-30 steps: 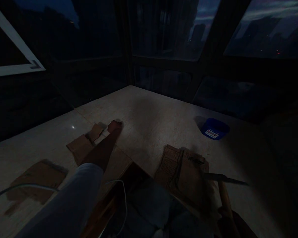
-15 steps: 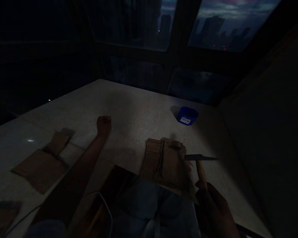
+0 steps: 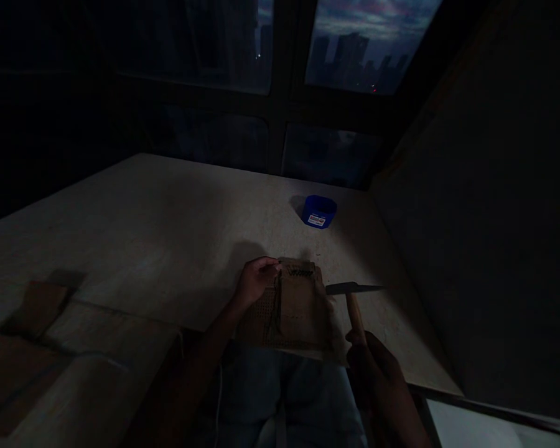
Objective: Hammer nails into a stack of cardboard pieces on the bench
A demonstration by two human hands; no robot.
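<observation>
My right hand (image 3: 380, 367) is wrapped round the wooden handle of a hammer (image 3: 354, 305), its slim dark head raised just right of the cardboard. Layered brown cardboard (image 3: 301, 308) lies at the table's front edge, with a row of small dark marks near its top. At the upper left of that stack is my left hand (image 3: 256, 280), fingers drawn together with the tips by the edge. What they pinch, if anything, is too dark and small to make out.
A blue plastic tub (image 3: 319, 213) with a white label stands behind the cardboard on the pale table (image 3: 200, 211). More cardboard pieces (image 3: 40, 308) lie at the left. A wall (image 3: 471, 249) rises on the right, and windows line the back.
My left hand has moved right from the bare tabletop to the cardboard's upper left. The right hand still holds the hammer raised. The view has swung to the right.
</observation>
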